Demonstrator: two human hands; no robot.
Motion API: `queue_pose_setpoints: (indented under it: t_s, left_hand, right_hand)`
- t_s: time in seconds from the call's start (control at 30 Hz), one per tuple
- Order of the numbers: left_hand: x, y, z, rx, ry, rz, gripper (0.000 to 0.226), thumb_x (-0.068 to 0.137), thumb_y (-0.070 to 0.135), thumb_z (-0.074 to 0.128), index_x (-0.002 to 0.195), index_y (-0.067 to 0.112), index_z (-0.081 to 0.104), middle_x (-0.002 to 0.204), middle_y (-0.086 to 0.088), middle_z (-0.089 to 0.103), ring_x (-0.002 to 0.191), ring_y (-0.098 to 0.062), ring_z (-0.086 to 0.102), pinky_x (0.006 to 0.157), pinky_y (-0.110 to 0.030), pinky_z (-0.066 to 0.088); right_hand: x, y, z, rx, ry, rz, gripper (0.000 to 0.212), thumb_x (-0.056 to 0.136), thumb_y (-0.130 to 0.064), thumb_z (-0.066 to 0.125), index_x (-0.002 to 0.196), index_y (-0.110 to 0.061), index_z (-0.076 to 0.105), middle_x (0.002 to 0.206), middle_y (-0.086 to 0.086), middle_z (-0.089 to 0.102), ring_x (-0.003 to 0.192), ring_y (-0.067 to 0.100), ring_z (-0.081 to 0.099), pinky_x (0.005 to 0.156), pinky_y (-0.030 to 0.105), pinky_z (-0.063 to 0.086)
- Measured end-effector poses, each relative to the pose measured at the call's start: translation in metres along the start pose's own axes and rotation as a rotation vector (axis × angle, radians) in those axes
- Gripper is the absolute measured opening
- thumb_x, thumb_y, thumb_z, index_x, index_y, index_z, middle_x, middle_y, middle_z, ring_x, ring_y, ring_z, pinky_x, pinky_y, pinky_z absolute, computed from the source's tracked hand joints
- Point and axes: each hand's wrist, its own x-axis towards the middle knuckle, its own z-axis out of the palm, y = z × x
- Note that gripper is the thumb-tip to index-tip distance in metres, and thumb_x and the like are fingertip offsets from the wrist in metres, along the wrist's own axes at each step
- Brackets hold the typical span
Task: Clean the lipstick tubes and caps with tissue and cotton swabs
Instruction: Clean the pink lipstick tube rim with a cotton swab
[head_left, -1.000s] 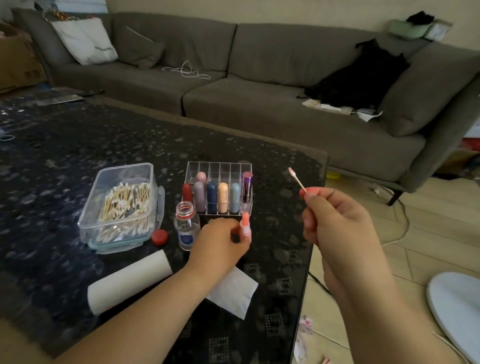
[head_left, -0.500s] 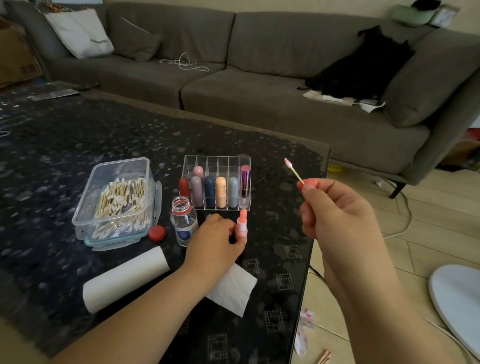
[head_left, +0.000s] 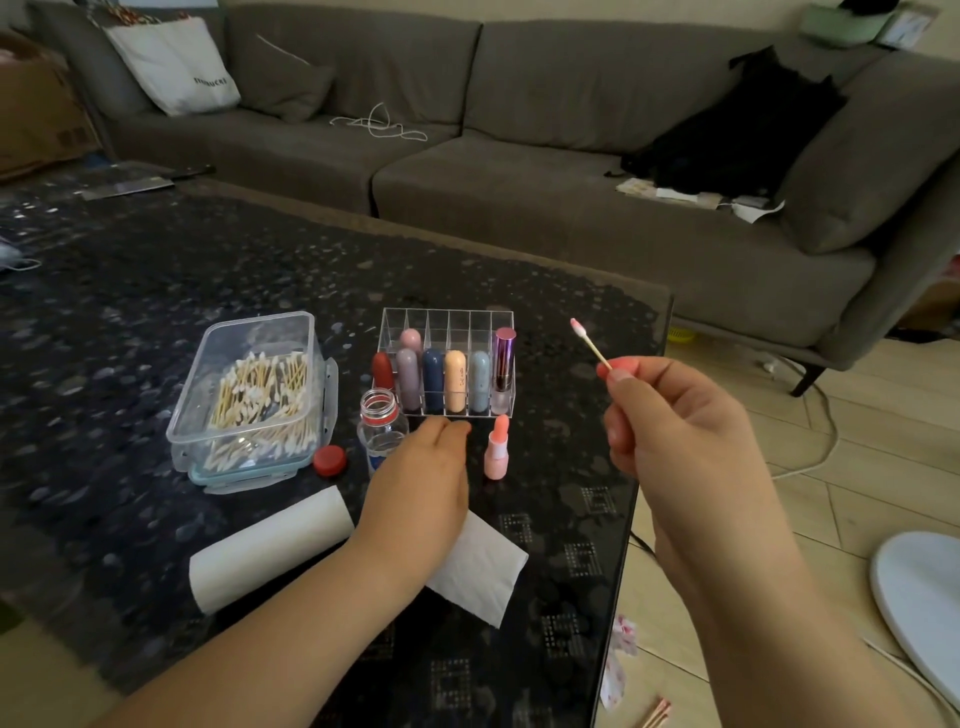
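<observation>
Released pink lipstick (head_left: 497, 448), uncapped, upright

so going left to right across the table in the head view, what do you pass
cotton swab box → red cap → open bottle → pink lipstick → right hand holding a swab

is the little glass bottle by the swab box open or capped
Open. The glass bottle shows a bare mouth, and a red cap lies on the table beside it.

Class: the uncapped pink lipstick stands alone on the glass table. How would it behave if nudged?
The pink lipstick is tall on a narrow base, so it probably tips easily. Being round, it would likely roll on the smooth table. Its exposed tip looks soft, so it may smear.
</observation>
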Motion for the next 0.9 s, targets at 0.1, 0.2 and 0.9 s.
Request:
queue_pose_setpoints:
  t_s: [0.1, 0.2, 0.9]
  left_hand:
    - [0.005, 0.000, -0.002, 0.202, -0.187, -0.021, 0.066, 0.093, 0.005, 0.049, 0.149, 0.015, 0.016, 0.157, -0.002, 0.019, 0.129, -0.018, 0.045, 0.100, -0.027, 0.040]
    - [0.013, -0.001, 0.001, 0.247, -0.303, -0.100, 0.086, 0.086, 0.001, 0.059, 0.151, 0.013, 0.005, 0.160, -0.005, 0.004, 0.135, -0.021, 0.038, 0.106, -0.033, 0.040]
    - [-0.031, 0.009, -0.069, -0.887, 0.091, -0.368, 0.011, 0.083, 0.029, 0.070, 0.092, 0.036, 0.069, 0.087, 0.019, 0.069, 0.085, 0.007, 0.061, 0.077, -0.016, 0.046]
  right_hand:
    - [-0.001, 0.000, 0.003, 0.002, -0.008, 0.000, 0.017, 0.096, -0.017, 0.051, 0.084, -0.019, 0.063, 0.047, -0.009, 0.047, 0.043, 0.003, 0.036, 0.045, 0.021, 0.031]
    - [0.000, 0.001, 0.005, -0.003, -0.021, -0.014, 0.018, 0.096, -0.017, 0.051, 0.083, -0.019, 0.063, 0.047, -0.009, 0.047, 0.043, 0.004, 0.036, 0.044, 0.019, 0.031]
    - [-0.006, 0.004, 0.011, -0.134, -0.151, -0.095, 0.020, 0.094, -0.019, 0.053, 0.079, -0.023, 0.065, 0.050, -0.007, 0.050, 0.052, 0.012, 0.041, 0.054, 0.030, 0.034]
